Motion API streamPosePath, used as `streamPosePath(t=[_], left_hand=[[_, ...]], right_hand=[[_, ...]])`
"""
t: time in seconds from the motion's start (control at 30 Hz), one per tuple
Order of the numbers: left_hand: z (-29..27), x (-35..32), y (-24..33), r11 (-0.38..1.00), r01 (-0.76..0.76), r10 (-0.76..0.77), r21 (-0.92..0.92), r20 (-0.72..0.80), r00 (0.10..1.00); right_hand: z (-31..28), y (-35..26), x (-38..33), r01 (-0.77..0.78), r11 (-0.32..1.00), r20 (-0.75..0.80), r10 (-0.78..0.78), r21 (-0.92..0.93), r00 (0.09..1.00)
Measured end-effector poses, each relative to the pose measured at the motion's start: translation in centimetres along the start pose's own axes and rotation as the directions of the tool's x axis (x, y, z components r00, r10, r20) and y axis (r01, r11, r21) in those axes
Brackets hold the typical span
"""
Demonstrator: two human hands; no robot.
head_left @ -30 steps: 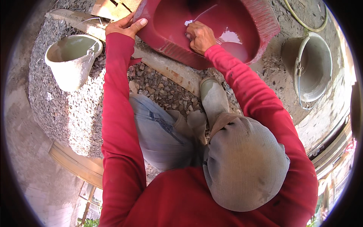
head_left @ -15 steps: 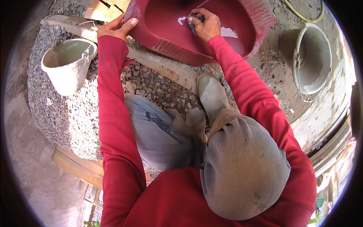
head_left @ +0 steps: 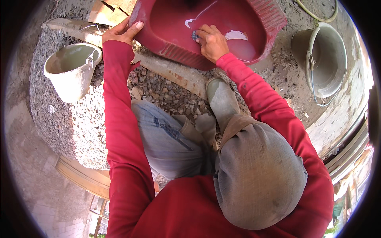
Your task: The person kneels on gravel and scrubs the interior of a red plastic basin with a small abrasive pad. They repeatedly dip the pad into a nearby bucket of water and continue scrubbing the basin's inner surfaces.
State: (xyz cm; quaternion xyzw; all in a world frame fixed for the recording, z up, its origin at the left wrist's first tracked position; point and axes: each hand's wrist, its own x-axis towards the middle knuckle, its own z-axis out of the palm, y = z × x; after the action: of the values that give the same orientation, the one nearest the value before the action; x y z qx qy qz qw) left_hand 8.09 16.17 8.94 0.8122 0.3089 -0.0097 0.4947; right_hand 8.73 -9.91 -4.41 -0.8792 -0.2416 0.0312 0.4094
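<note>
A dark red squat toilet pan (head_left: pixel 170 25) with ribbed foot pads lies tilted in front of me at the top. My left hand (head_left: pixel 122 32) grips its left rim, thumb on top and fingers curled over the edge. Inside the bowl my right hand (head_left: pixel 213 43) is closed on a crumpled grey scouring pad (head_left: pixel 195 35), pressed to the near inner wall. Only a small part of the pad shows past the fingers. Wet, shiny patches gleam on the bowl beside the hand.
A white bucket (head_left: pixel 71 77) stands on a gravel heap (head_left: pixel 51 115) at left; a grey bucket (head_left: pixel 325 59) lies tipped at right. A hose (head_left: pixel 317 18) curves above it. A board (head_left: pixel 170 73) runs between the pan and my boots (head_left: pixel 222 97).
My right hand has slid with the scouring pad slightly left and nearer to me within the bowl. My left hand keeps its grip on the rim.
</note>
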Motion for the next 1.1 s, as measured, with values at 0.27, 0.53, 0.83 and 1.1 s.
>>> streamPosePath(t=[0.27, 0.53, 0.83, 1.1], left_hand=[[0.0, 0.2, -0.2, 0.995, -0.012, 0.012, 0.102, -0.004, 1.000], [0.3, -0.1, -0.3, 0.991, -0.088, 0.089, 0.103, -0.007, 0.996], [0.0, 1.4, -1.8, 0.988, -0.119, 0.118, 0.096, 0.018, 0.993], [0.2, 0.9, -0.8, 0.979, -0.157, 0.154, 0.131, 0.032, 0.988]], right_hand=[[1.3, -1.1, 0.7, 0.052, 0.997, 0.008, -0.052, 0.058, 0.999], [0.6, -1.6, 1.2, 0.114, 0.993, 0.110, -0.117, 0.034, 0.987], [0.8, -1.9, 2.2, 0.145, 0.980, 0.194, -0.117, -0.138, 0.974], [0.9, -2.0, 3.2, 0.062, 0.992, 0.235, -0.034, -0.114, 0.971]])
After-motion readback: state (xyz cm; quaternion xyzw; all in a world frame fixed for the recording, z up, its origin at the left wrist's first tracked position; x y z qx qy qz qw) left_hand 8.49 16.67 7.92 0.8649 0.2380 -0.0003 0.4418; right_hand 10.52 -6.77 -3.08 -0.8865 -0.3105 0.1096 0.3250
